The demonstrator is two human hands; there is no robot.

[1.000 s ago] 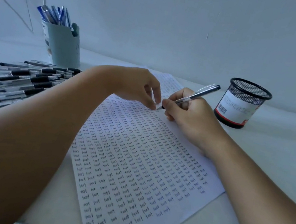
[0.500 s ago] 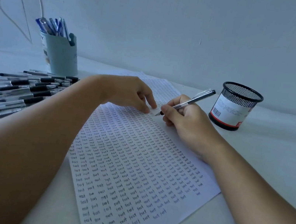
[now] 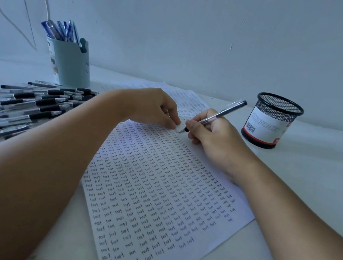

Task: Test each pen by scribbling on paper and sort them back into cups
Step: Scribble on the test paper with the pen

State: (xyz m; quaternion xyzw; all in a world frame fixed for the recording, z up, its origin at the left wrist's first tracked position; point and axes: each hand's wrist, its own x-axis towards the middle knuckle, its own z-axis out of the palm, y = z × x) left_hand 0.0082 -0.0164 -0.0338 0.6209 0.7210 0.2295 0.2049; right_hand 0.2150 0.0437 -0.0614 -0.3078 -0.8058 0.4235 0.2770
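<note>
The right hand (image 3: pixel 216 139) gripped a pen (image 3: pixel 215 115) in a writing hold, thumb and fingers pinched round its lower barrel, the tip set down on the paper (image 3: pixel 157 184) near the sheet's far end. The left hand (image 3: pixel 156 108) rested just beside the tip, its loosely curled fingertips (image 3: pixel 172 124) pressing the sheet flat; it held nothing. The paper lay on the table (image 3: pixel 316 175), covered in rows of small repeated test words, so the step in hand was judged to be the writing trial of this one pen. A heap of dark-capped pens (image 3: pixel 28 105) lay at the left of the table, and behind it stood a pale cup (image 3: pixel 73 64) holding blue pens (image 3: pixel 60 29). A black mesh cup (image 3: pixel 273 121), well apart on the right, showed no pens above its rim. The next move was judged to call for a short stroke, a check of the ink line, then lifting the pen and dropping it into the fitting cup; which cup was meant could not be told.
</note>
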